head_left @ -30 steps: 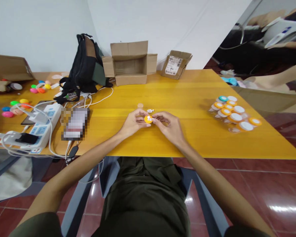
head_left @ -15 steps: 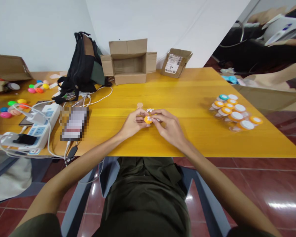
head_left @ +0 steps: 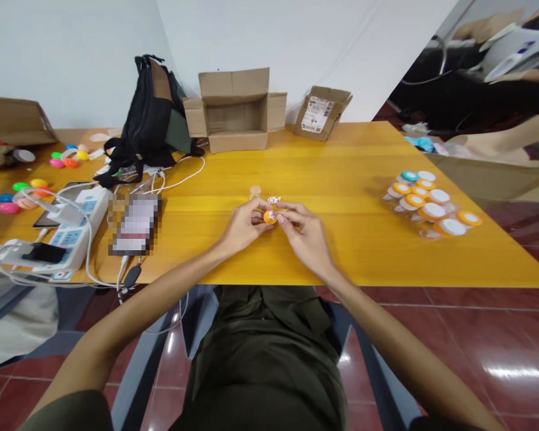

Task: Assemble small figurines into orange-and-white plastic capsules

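Note:
My left hand (head_left: pixel 244 225) and my right hand (head_left: pixel 303 230) meet over the middle of the yellow table (head_left: pixel 341 161), both pinching a small orange round lid-like piece (head_left: pixel 269 217) with a white patch on it. Just beyond my fingers a tiny white dotted piece (head_left: pixel 273 199) and a small tan disc (head_left: pixel 255 191) lie on the table. Whether the right fingers hold a second small white item I cannot make out.
Several small jars with orange, white and teal lids (head_left: pixel 429 204) sit at the right. An open cardboard box (head_left: pixel 236 111), a black backpack (head_left: pixel 155 123) and a labelled parcel (head_left: pixel 322 112) stand at the back. A power strip with cables (head_left: pixel 72 227), a phone and coloured capsules (head_left: pixel 22 194) lie left.
My right hand has shifted slightly left and closed in over the orange piece, covering more of it. The left hand has barely moved.

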`<state>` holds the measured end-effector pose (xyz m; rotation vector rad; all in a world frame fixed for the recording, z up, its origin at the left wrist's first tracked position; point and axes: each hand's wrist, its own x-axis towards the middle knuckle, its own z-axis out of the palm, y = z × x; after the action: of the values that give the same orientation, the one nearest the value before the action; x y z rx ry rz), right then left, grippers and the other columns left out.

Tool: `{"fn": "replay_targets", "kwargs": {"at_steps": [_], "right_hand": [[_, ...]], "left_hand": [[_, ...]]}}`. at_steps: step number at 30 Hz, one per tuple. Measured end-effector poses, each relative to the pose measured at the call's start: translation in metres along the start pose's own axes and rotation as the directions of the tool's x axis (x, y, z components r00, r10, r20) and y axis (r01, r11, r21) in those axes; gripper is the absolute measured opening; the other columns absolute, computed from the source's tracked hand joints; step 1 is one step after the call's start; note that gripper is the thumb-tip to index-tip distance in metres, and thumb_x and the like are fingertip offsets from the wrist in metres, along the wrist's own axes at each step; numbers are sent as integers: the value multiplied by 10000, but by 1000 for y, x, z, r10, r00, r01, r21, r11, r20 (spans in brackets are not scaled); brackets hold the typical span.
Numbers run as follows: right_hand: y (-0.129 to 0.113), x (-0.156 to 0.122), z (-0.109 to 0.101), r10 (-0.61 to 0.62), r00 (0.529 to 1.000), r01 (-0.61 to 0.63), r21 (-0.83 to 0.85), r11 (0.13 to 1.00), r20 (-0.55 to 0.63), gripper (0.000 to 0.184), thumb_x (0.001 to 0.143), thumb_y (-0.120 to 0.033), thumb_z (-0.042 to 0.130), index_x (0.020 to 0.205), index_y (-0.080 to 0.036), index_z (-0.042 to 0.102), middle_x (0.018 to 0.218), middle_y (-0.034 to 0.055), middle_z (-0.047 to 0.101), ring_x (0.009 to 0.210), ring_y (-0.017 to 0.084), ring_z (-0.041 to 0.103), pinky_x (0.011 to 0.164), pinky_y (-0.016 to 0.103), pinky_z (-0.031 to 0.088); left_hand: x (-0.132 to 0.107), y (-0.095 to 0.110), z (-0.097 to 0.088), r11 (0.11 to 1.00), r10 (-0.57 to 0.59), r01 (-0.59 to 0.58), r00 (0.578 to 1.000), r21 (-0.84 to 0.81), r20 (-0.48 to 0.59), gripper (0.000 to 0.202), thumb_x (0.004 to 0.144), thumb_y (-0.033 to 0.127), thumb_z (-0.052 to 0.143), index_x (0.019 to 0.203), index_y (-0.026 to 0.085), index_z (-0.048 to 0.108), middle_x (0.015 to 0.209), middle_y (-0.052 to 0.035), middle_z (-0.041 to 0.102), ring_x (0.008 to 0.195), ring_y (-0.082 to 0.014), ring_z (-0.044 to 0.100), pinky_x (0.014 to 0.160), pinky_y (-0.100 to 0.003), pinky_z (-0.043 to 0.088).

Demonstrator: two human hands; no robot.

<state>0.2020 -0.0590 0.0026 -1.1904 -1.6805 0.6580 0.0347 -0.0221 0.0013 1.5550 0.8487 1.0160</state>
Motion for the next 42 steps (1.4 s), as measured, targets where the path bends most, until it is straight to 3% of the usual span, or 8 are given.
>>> {"fn": "replay_targets", "kwargs": {"at_steps": [6, 17, 24, 29, 36, 42], "right_hand": [[1, -5, 14, 56, 991, -50, 53, 997, -118, 256, 968, -383, 573, 1004, -288, 808, 1204, 85, 727, 1146, 284, 668, 954, 499, 564], [-4, -3, 28, 86, 968, -65, 95, 993, -235, 174, 893, -263, 611, 872, -251, 784, 1106, 91, 740, 1060, 260, 697, 862, 445, 611], [-2, 0, 23, 32, 976, -30, 14, 999, -216, 173, 886, -203, 604, 819, -246, 757, 1067, 81, 739, 1035, 250, 704, 851, 434, 619], [-2, 2, 12, -53, 992, 45, -72, 996, -113, 163, 907, -197, 598, 849, -241, 744, 1046, 82, 732, 1003, 246, 713, 829, 419, 624], [0, 4, 3, -164, 986, 159, -159, 974, -18, 171, 928, -184, 586, 913, -258, 739, 1096, 72, 733, 1059, 258, 705, 954, 480, 584], [3, 6, 3, -179, 984, 174, -183, 968, -10, 164, 926, -179, 592, 904, -262, 731, 1129, 65, 731, 1096, 257, 702, 973, 474, 577]], "left_hand": [[1, 0, 0, 1000, 31, -31, 999, 6, -9, 206, 760, 171, 736, 892, 189, 578, 837, 21, 674, 757, -118, 710, 732, -249, 606], [2, -1, -2, 1000, -6, 6, 1000, -20, -30, 227, 726, 186, 766, 885, 179, 604, 886, 4, 694, 770, -122, 718, 756, -271, 609], [4, -2, -3, 998, -37, 37, 999, -56, -14, 293, 691, 252, 830, 877, 172, 618, 896, -13, 713, 786, -130, 710, 794, -295, 603], [6, -4, -5, 997, -52, 52, 999, -61, 7, 286, 682, 227, 829, 895, 169, 646, 891, -21, 729, 821, -141, 713, 824, -309, 596], [6, -3, -6, 996, -49, 51, 998, -66, 28, 273, 685, 203, 823, 901, 168, 660, 896, -26, 745, 828, -143, 721, 846, -315, 597], [6, -1, -7, 994, -72, 74, 997, -82, 32, 272, 672, 183, 824, 898, 166, 674, 879, -22, 752, 814, -142, 723, 853, -317, 596]]}}
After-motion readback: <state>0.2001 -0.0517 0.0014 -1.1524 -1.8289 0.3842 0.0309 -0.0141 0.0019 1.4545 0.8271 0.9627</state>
